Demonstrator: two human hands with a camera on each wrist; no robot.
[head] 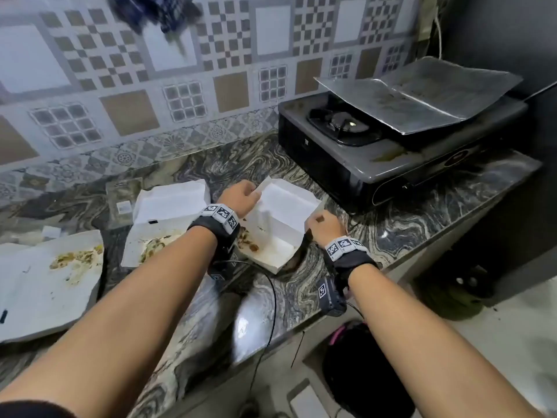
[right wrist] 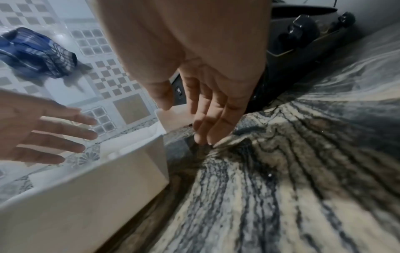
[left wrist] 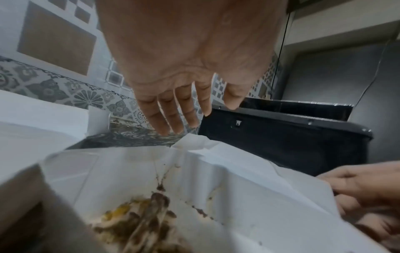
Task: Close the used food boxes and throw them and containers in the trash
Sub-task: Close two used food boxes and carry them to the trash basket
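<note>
A soiled white food box is sitting open on the marbled counter, just beside the black stove. The left hand is reaching over its far flap with fingers straight and spread, holding nothing. The right hand is hanging at the box's right edge, fingers relaxed and empty.

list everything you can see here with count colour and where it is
food boxes: three, white, open and food-stained, on the counter; one between the hands, one left of it, one at the left edge
counter: one, grey-black marbled
stove: one, black, right rear
foil sheet: one, silver, over the stove
cloth: one, blue, on the tiled wall
left hand: open, at the box flap
right hand: open, beside the box
</note>
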